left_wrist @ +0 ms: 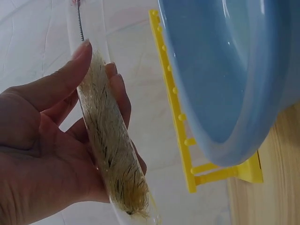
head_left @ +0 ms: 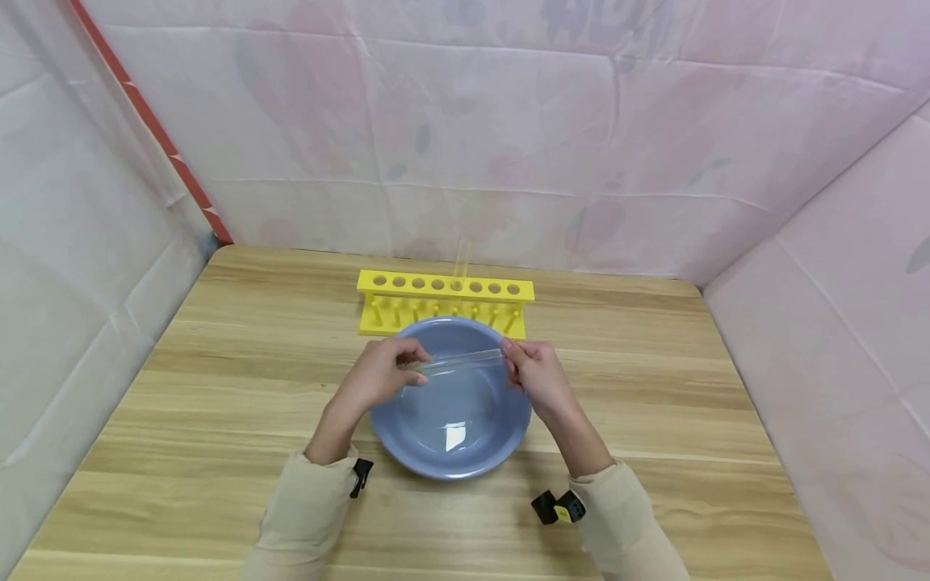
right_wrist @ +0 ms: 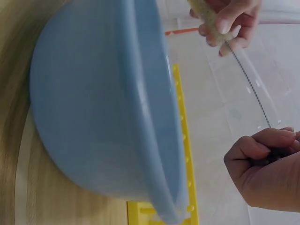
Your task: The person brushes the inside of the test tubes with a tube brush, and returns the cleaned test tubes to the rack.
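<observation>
My left hand (head_left: 374, 375) holds a clear glass test tube (head_left: 465, 360) over a blue basin (head_left: 449, 471), thumb on one side and fingers on the other. Inside the tube, in the left wrist view, lie the pale bristles of a test tube brush (left_wrist: 112, 145). Its twisted wire stem (right_wrist: 253, 90) runs out to the tube's mouth. There my right hand (head_left: 538, 375) grips the brush's end with curled fingers, which hide most of the handle. The tube is held nearly level, above the basin's rim.
Just behind the basin stands a yellow test tube rack (head_left: 443, 295), its front partly hidden by the basin. Another clear test tube (head_left: 462, 260) sits upright in it. All rest on a wooden table (head_left: 647, 387) with cloth-covered walls (head_left: 479, 121) at the back and sides.
</observation>
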The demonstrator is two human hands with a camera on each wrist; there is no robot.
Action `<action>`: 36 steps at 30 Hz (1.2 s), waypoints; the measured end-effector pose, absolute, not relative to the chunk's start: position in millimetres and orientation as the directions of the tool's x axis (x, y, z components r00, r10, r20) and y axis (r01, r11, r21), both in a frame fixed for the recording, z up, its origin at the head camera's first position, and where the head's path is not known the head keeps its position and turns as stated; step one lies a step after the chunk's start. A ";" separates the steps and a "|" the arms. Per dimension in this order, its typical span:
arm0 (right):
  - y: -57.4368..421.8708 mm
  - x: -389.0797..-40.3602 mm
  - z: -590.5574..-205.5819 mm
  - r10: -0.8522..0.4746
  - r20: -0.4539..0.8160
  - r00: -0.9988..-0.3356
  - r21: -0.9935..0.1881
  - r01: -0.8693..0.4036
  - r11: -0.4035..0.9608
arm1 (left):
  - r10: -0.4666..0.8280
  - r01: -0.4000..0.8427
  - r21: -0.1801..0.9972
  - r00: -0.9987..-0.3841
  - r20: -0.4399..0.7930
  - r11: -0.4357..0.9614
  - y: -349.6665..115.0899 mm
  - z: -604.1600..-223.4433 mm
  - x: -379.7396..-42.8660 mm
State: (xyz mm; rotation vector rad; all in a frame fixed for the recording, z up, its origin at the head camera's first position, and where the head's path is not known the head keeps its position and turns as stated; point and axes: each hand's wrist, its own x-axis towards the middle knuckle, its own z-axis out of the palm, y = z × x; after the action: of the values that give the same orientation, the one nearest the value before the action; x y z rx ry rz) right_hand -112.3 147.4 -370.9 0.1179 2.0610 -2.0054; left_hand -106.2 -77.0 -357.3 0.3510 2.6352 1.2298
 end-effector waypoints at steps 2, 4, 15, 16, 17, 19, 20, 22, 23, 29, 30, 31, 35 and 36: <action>146.8 -112.6 -369.1 -0.145 -0.280 -0.949 -0.957 0.287 -0.033 | 0.281 0.122 0.755 -0.956 -0.086 0.644 -75.9 -356.0 -105.1; 147.0 -113.0 -367.9 -0.168 -0.306 -0.937 -0.940 0.325 -0.102 | 0.258 0.117 0.732 -0.963 -0.083 0.671 -74.6 -354.6 -103.7; 148.8 -112.4 -367.7 -0.161 -0.224 -0.961 -0.974 0.224 0.018 | 0.269 0.140 0.750 -0.962 -0.052 0.646 -80.0 -355.4 -102.8; 149.2 -112.4 -368.3 -0.154 -0.183 -0.971 -0.982 0.176 0.062 | 0.280 0.144 0.764 -0.959 -0.050 0.629 -81.6 -355.3 -102.8; 149.8 -112.2 -368.9 -0.149 -0.141 -0.979 -0.986 0.126 0.105 | 0.291 0.147 0.774 -0.955 -0.050 0.616 -83.3 -355.0 -102.8; 151.7 -112.4 -370.2 -0.155 -0.046 -0.987 -0.983 0.017 0.181 | 0.308 0.144 0.791 -0.950 -0.058 0.594 -85.6 -354.0 -102.8; 153.0 -112.5 -370.9 -0.163 0.000 -0.987 -0.977 -0.034 0.209 | 0.316 0.142 0.796 -0.947 -0.065 0.588 -86.6 -353.2 -102.7; 155.5 -112.8 -372.4 -0.181 0.082 -0.980 -0.960 -0.126 0.250 | 0.327 0.138 0.800 -0.942 -0.076 0.584 -88.0 -351.9 -102.6; 156.6 -113.1 -372.9 -0.192 0.117 -0.974 -0.951 -0.165 0.261 | 0.327 0.133 0.800 -0.941 -0.083 0.585 -88.4 -351.3 -102.5; 156.9 -113.4 -371.0 -0.181 0.111 -0.977 -0.958 -0.154 0.240 | 0.321 0.138 0.784 -0.944 -0.082 0.605 -89.1 -352.2 -102.8; 156.2 -113.2 -369.9 -0.162 0.071 -0.984 -0.969 -0.107 0.224 | 0.321 0.145 0.779 -0.944 -0.075 0.610 -88.9 -352.8 -102.9; 155.6 -113.0 -368.8 -0.144 0.026 -0.989 -0.979 -0.054 0.196 | 0.317 0.149 0.775 -0.946 -0.070 0.615 -88.3 -353.2 -103.0; 154.3 -111.7 -362.6 -0.104 -0.147 -0.984 -0.989 0.148 -0.004 | 0.299 0.162 0.758 -0.953 -0.045 0.631 -87.5 -353.4 -102.0; 155.3 -112.0 -362.0 -0.106 -0.179 -0.978 -0.981 0.185 -0.051 | 0.296 0.165 0.757 -0.954 -0.039 0.632 -88.1 -353.7 -101.7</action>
State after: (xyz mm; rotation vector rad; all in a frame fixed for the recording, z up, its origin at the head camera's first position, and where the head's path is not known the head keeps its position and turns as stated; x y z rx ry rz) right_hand -112.0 155.3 -362.0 0.0855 2.0141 -2.1407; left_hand -101.7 -88.1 -353.7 0.3836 2.6911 1.2238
